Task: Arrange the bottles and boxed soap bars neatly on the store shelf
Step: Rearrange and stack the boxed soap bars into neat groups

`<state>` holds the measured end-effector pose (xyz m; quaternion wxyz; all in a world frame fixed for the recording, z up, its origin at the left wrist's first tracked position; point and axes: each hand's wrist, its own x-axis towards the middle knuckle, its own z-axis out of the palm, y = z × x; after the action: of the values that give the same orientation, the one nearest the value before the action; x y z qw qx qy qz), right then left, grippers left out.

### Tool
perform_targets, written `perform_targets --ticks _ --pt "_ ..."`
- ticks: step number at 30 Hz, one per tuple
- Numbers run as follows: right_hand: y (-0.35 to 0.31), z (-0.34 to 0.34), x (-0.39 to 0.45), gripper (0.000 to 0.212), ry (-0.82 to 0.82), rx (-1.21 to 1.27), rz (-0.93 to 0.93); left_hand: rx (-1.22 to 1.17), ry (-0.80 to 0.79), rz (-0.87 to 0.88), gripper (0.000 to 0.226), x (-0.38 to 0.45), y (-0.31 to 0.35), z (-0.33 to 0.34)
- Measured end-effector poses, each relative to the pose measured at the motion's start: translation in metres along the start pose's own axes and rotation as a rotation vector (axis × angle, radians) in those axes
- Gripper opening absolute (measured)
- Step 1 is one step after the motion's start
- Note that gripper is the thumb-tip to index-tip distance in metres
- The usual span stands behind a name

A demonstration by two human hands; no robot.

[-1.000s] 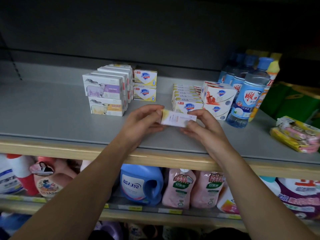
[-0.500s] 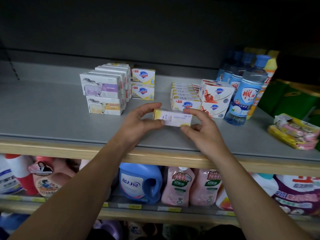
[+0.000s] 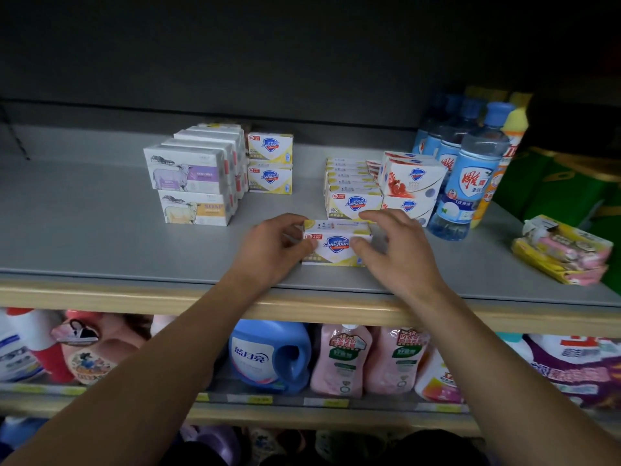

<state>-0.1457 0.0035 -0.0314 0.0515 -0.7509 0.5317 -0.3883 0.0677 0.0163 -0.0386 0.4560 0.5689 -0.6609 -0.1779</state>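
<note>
Since a second ago the yellow soap box (image 3: 336, 245) is no longer being held up with its narrow printed side toward the camera; it is now standing on the shelf (image 3: 100, 230) with its logo face forward, just in front of the yellow row (image 3: 353, 193). Both hands are gripping it: the left hand (image 3: 272, 247) is pinching its left end, thumb on the front face, and the right hand (image 3: 400, 250) is curling over its right end, fingers on the top edge. Its long axis is running from 9 to 3 o'clock, directly between the hands, with neither noticeably nearer. That row is lying toward 12 o'clock, so the coming move is probably a short push straight back to seat the box flush. Blue bottles (image 3: 470, 183) are standing at 2 o'clock, the sheep-printed boxes (image 3: 188, 183) at 10.
</note>
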Motion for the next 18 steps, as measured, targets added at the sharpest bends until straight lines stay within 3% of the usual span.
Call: perform_targets --ticks 3,6,8,14,18 --pt "-0.003 -0.008 0.012 0.057 -0.148 -0.298 -0.199 -0.011 -0.032 -0.015 0.035 0.004 0.001 0.001" --pt "-0.011 -0.004 0.027 0.059 -0.328 -0.358 -0.274 -0.012 -0.091 -0.011 0.029 0.012 0.0 -0.005" --pt "-0.015 -0.003 0.035 0.056 -0.362 -0.35 -0.287 -0.042 -0.08 -0.016 0.02 0.022 -0.003 -0.012" --pt "-0.014 -0.021 0.085 0.048 -0.255 -0.282 -0.229 0.24 -0.013 -0.001 0.012 0.065 -0.022 -0.022" --pt "-0.018 -0.037 0.147 0.045 -0.088 -0.391 -0.263 0.45 -0.129 -0.002 0.044 0.093 -0.033 -0.009"
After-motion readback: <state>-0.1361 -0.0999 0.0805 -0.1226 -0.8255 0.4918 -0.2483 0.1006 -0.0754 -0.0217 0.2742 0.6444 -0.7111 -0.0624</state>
